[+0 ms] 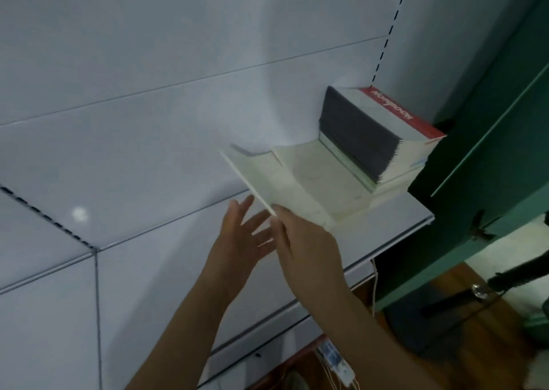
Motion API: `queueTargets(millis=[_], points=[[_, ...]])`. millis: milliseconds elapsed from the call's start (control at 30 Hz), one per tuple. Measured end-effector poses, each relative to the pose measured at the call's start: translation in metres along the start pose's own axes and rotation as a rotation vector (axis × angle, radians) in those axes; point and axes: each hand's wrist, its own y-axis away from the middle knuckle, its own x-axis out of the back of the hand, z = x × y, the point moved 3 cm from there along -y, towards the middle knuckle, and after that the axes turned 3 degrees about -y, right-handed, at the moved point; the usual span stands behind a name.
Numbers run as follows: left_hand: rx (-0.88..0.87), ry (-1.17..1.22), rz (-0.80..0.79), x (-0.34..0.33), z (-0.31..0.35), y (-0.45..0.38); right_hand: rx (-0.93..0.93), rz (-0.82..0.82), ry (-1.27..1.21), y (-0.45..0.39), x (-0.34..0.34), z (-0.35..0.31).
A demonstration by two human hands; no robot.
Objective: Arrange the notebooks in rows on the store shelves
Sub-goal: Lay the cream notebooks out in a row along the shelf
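The right hand (300, 241) grips a thin cream paper notebook (267, 178), its fingertips hidden beneath, tilted above the white metal shelf (386, 229); left hand (240, 241) spread wide below; a tall notebook stack (371, 134) is partly cut off by a green panel (475, 151)

A single head-worn camera looks forward and slightly down, close to the white shelf (386, 229), tilted, hands near.

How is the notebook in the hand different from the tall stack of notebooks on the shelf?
The held notebook is single, thin and tilted, pinched by the right hand; the tall stack is thick and lies flat. The notebook shows a pale cover; the stack shows a red-edged one. Both are over the same shelf.
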Motion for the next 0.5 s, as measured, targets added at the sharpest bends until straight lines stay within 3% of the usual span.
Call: queueTargets(millis=[100,167,267,367,500], points=[[-0.084,0.122,0.136,0.018,0.009,-0.002,0.1,-0.128,-0.144,0.009,-0.013,-0.01],[-0.113,0.14,0.24,0.04,0.006,0.001,0.102,-0.083,-0.186,-0.004,-0.011,0.003],[-0.098,0.1,0.361,0.061,0.007,0.017,-0.003,0.055,0.007,-0.039,-0.007,0.05],[-0.081,0.067,0.393,0.071,0.004,0.029,-0.228,-0.113,0.222,-0.054,-0.019,0.099],[-0.047,0.058,0.402,0.069,-0.001,0.038,-0.191,-0.015,0.187,-0.036,-0.027,0.101]])
